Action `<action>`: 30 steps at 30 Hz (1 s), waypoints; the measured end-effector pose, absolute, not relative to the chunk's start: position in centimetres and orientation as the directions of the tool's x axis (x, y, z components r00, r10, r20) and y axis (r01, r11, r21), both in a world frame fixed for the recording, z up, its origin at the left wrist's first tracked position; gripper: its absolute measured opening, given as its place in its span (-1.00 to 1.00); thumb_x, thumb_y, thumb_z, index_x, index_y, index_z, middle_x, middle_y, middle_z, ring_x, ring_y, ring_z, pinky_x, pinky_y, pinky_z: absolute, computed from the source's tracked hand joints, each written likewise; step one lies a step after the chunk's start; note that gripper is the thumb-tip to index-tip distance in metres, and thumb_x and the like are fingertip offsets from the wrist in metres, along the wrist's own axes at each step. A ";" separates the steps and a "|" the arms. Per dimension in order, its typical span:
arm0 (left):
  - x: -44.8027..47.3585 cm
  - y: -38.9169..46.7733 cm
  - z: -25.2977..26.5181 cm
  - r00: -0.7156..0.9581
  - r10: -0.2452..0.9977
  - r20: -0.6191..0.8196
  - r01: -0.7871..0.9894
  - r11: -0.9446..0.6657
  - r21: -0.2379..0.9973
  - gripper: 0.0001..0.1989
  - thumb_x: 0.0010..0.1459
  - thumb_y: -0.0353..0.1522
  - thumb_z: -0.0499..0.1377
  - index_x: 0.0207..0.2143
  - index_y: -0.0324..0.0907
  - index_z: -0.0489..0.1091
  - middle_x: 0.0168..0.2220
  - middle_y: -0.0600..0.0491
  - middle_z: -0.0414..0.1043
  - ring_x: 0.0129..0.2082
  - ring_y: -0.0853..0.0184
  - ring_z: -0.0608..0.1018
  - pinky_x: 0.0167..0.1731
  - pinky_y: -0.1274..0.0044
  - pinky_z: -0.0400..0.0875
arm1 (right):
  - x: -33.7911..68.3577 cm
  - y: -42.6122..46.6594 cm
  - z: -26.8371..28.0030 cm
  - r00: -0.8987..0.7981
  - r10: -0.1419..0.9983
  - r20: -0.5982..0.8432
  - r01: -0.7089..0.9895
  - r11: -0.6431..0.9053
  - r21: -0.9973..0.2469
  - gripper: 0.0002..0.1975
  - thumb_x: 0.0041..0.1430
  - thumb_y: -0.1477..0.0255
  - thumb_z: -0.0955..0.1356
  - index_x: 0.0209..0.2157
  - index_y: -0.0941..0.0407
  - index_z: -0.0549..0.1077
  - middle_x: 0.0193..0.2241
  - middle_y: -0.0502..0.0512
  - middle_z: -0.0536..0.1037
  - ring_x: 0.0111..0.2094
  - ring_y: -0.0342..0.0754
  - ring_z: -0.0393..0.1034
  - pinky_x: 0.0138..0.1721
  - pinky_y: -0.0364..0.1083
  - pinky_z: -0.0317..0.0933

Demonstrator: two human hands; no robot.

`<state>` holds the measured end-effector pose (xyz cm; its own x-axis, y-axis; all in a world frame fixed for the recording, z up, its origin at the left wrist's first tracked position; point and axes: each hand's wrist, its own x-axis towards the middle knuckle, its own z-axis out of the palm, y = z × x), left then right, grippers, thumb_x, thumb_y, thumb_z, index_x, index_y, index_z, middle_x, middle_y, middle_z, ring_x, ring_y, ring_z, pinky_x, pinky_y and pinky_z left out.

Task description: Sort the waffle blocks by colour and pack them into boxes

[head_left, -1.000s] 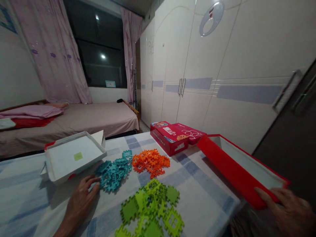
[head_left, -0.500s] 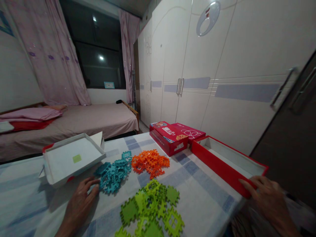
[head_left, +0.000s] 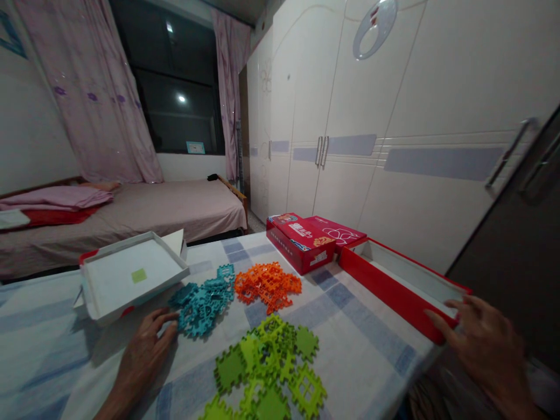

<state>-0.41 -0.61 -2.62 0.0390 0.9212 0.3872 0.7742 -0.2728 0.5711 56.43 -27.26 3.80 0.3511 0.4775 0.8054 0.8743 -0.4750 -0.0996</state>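
Note:
My left hand (head_left: 146, 353) rests on the tablecloth, fingers loosely bent and a little apart, with nothing held. Its fingertips are beside a pile of teal plastic interlocking pieces (head_left: 203, 306). On the right, my right hand (head_left: 483, 344) is at the near end of a long, open red box (head_left: 389, 294) with a pale inside. The thumb lies along its outer wall and the fingers reach over the rim. Between my hands are a heap of orange interlocking pieces (head_left: 266, 286) and, closer to me, a spread of green interlocking pieces (head_left: 271, 367).
At the left, a shallow white box (head_left: 114, 280) with a green square inside lies tilted. Red printed boxes (head_left: 301, 242) sit at the table's far side. Beyond the checked tablecloth (head_left: 350, 344) are a bed (head_left: 175, 201) and a white wardrobe (head_left: 350, 111).
The red box's near end has shifted slightly left. My right hand's fingers have lifted and spread a little at its rim. My left hand stays about where it was; the view tilts slightly.

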 end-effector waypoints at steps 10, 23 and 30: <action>0.2 -1.4 -2.0 0.029 0.927 0.373 0.787 -0.251 0.564 -0.53 0.05 -0.09 -0.07 -0.32 -0.16 0.52 -0.05 -0.12 0.41 -0.06 0.09 0.51 -0.03 0.29 0.39 | 42.6 -15.1 3.2 0.214 0.883 0.417 0.867 0.025 -0.498 -0.53 0.19 0.16 0.25 0.07 0.09 0.30 0.05 0.21 0.39 0.07 0.06 0.30 0.06 0.07 0.24; 0.7 -1.8 -1.4 0.000 0.923 0.385 0.773 -0.244 0.585 -0.58 0.05 -0.14 -0.05 -0.33 -0.15 0.52 -0.06 -0.09 0.41 -0.06 0.13 0.50 -0.01 0.34 0.39 | 34.4 -1.5 2.4 0.128 0.987 0.094 0.921 -0.082 -0.382 -0.08 0.07 -0.07 0.28 0.30 0.19 0.02 0.28 0.30 0.12 0.28 0.17 0.00 0.20 0.13 -0.04; 0.8 -2.0 -1.4 0.009 0.926 0.377 0.771 -0.247 0.587 -0.58 0.07 -0.13 -0.05 -0.30 -0.16 0.51 -0.04 -0.09 0.39 -0.03 0.14 0.49 0.04 0.35 0.34 | 33.9 -1.8 1.5 0.082 0.980 0.181 0.936 -0.014 -0.351 -0.18 0.08 0.01 0.32 0.25 0.18 0.13 0.19 0.29 0.28 0.19 0.12 0.16 0.16 0.05 0.01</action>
